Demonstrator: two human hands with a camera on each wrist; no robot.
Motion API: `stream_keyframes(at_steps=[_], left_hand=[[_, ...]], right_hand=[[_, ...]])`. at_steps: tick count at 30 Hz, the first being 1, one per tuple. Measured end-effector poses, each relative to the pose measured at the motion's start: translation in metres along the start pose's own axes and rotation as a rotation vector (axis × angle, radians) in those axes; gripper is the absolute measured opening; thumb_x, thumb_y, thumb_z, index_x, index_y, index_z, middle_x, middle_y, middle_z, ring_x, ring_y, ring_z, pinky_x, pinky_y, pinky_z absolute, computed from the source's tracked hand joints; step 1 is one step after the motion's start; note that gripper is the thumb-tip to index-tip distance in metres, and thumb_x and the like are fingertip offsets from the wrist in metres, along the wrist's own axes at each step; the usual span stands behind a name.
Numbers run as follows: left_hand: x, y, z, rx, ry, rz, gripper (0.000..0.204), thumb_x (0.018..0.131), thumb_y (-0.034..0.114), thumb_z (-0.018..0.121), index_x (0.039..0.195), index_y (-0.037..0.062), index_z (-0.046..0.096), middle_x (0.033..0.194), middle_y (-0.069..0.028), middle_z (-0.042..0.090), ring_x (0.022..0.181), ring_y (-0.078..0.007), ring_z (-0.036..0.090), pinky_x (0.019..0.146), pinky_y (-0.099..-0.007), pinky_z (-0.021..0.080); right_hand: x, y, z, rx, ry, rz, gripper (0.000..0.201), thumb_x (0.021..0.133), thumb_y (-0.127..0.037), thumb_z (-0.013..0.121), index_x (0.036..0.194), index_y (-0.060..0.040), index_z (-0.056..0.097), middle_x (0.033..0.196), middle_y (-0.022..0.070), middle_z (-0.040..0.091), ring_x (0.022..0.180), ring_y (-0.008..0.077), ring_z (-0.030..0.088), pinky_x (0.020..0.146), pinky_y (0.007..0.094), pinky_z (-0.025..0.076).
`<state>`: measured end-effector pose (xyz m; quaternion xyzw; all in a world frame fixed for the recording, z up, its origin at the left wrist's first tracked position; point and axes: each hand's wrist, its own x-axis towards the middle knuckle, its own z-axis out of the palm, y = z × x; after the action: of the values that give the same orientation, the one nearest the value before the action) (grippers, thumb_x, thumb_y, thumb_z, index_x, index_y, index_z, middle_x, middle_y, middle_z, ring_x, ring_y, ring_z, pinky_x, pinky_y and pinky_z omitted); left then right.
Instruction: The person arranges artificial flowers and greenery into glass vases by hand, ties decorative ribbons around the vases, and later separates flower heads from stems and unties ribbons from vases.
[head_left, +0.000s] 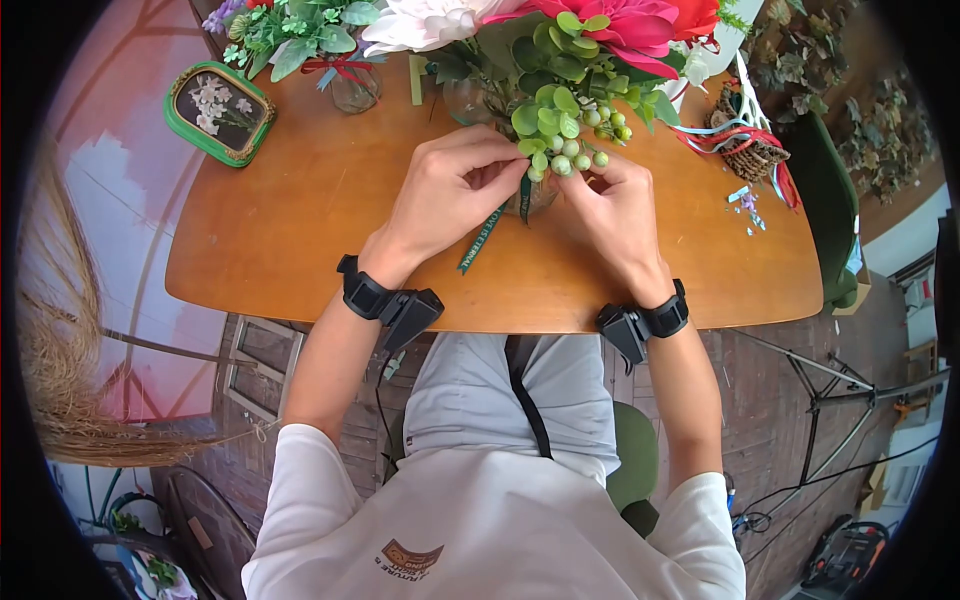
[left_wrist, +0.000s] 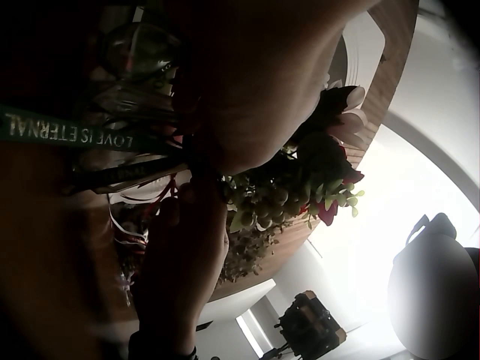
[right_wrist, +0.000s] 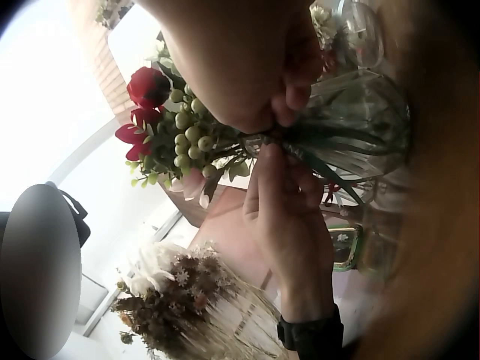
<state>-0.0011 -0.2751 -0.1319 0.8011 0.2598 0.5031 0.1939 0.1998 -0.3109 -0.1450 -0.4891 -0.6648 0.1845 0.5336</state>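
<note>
The left hand pinches the green ribbon between thumb and finger at the neck of the glass vase; premature release may slacken the ribbon. The right hand has curled fingers at the same neck, their grip indeterminable behind the green berries; uneven pulling could tip the vase.
</note>
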Motion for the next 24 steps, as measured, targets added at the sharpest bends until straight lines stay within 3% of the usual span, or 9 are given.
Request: stream_keyframes(at_steps=[7,12,14,24], left_hand=[[-0.001,-0.001,0.001,-0.047,0.02,-0.073,0.012,0.086,0.005,0.074,0.097,-0.0009,0.076,0.082,-0.0083,0.068,0.065,-0.0162,0.063,0.058,-0.0295,0.051],[0.0,-0.011,0.004,0.011,0.064,0.048,0.014,0.085,0.005,0.076,0.098,0.0004,0.076,0.085,-0.0071,0.067,0.065,-0.0167,0.063,0.059,-0.0289,0.051],[0.0,-0.012,0.005,0.008,0.076,0.042,0.013,0.085,0.005,0.076,0.097,0.0006,0.076,0.084,-0.0067,0.066,0.065,-0.0163,0.062,0.059,-0.0288,0.051],[0.001,-0.007,0.003,-0.015,0.104,-0.021,0.011,0.081,0.004,0.079,0.088,-0.0003,0.071,0.083,-0.0051,0.063,0.064,-0.0136,0.061,0.059,-0.0282,0.051]], right_hand=[[0.001,-0.009,0.0,0.136,-0.104,0.225,0.021,0.089,-0.014,0.065,0.094,0.0041,0.075,0.076,0.0088,0.074,0.065,0.0087,0.063,0.062,0.0273,0.05],[0.003,-0.014,-0.003,0.217,-0.144,0.298,0.023,0.089,-0.016,0.067,0.095,0.0051,0.075,0.075,0.0064,0.073,0.066,0.008,0.063,0.062,0.0258,0.049],[0.004,-0.017,-0.004,0.123,-0.145,0.332,0.023,0.088,-0.017,0.069,0.095,0.0043,0.075,0.074,0.0051,0.072,0.067,0.0069,0.062,0.063,0.0251,0.049],[-0.002,-0.014,0.004,0.128,-0.023,0.123,0.023,0.086,-0.013,0.074,0.105,0.0004,0.076,0.081,0.0054,0.073,0.071,0.0075,0.062,0.066,0.0256,0.051]])
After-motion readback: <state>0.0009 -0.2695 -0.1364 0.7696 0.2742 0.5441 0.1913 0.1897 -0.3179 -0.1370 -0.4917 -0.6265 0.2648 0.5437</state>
